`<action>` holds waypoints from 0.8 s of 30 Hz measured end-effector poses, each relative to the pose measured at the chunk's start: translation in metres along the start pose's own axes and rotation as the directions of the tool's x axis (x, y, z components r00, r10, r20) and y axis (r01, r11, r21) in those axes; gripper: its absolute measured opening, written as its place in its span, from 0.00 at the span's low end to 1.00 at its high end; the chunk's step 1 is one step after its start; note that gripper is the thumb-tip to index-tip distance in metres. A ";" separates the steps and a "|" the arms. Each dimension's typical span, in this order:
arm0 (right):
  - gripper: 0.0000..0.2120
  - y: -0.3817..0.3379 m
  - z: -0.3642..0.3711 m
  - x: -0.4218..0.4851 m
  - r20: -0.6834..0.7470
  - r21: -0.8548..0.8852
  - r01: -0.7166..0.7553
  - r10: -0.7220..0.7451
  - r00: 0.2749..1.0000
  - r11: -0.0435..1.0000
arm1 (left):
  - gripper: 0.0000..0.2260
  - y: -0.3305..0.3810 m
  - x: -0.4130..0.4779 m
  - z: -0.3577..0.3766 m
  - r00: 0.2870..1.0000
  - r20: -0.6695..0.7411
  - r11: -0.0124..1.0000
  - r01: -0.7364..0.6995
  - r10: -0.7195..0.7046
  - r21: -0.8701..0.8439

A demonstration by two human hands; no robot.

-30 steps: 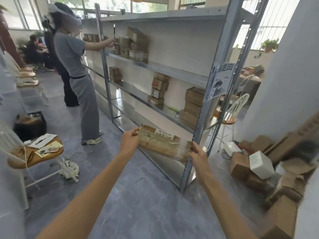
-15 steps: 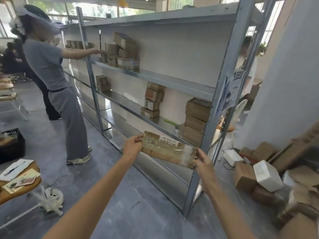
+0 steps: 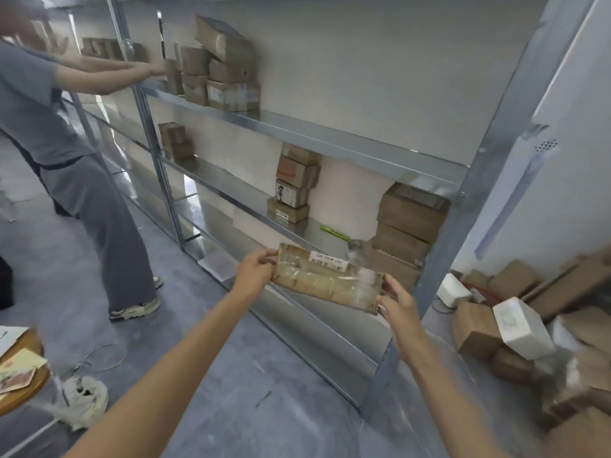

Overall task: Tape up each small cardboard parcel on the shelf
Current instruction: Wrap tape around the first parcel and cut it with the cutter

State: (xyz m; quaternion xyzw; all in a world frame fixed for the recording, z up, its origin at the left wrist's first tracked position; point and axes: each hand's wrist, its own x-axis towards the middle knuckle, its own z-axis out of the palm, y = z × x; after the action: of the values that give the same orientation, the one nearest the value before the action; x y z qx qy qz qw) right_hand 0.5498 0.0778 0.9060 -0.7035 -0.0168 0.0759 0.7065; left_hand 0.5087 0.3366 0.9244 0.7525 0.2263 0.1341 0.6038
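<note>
Left grip [image 3: 254, 276] pinches the left end of a long, tape-wrapped cardboard parcel [image 3: 327, 280]. The parcel spans between both grips, tilted down to the right, in the air in front of the metal shelf [image 3: 330, 140]. Right grip [image 3: 398, 300] clasps its right end.

You had soft, even light here, bright throughout, with only faint shadows on the floor [image 3: 215, 385]. The metal shelf [image 3: 330, 140] showed a pale sheen along its edges, and the tape on the parcel [image 3: 327, 282] threw back glare. Your wide lens bowed the uprights outward. The boxes [image 3: 479, 332] at the right edge were smeared, and the other person [image 3: 39, 104] looked soft too.
</note>
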 end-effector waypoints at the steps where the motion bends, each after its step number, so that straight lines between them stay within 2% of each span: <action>1: 0.25 0.004 0.004 0.007 -0.007 0.007 -0.010 0.010 1.000 1.000 | 0.17 -0.004 0.010 0.000 1.000 0.008 1.000 0.013 -0.013 0.007; 6: 0.24 0.024 0.027 0.051 -0.020 -0.008 -0.076 0.076 0.997 0.997 | 0.17 -0.020 0.071 0.002 0.997 0.051 0.997 0.046 -0.049 0.061; 11: 0.27 0.036 0.052 0.119 -0.034 0.080 -0.086 0.089 0.995 0.993 | 0.17 -0.020 0.152 0.005 0.994 0.075 0.995 0.070 -0.075 0.067; 18: 0.29 0.040 0.085 0.205 -0.039 0.057 -0.114 0.117 0.992 0.992 | 0.17 -0.005 0.258 0.011 0.991 0.119 0.994 0.050 -0.061 0.096; 24: 0.27 0.037 0.108 0.258 -0.106 0.080 -0.111 0.119 0.987 0.991 | 0.17 -0.008 0.328 0.017 0.981 0.165 0.993 0.090 -0.101 0.074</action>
State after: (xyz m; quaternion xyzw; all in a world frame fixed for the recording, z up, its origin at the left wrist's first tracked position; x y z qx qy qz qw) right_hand 0.7875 0.2191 0.8488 -0.6797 0.0656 0.0782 0.7264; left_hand 0.7977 0.4878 0.8888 0.7688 0.2148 0.0335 0.6014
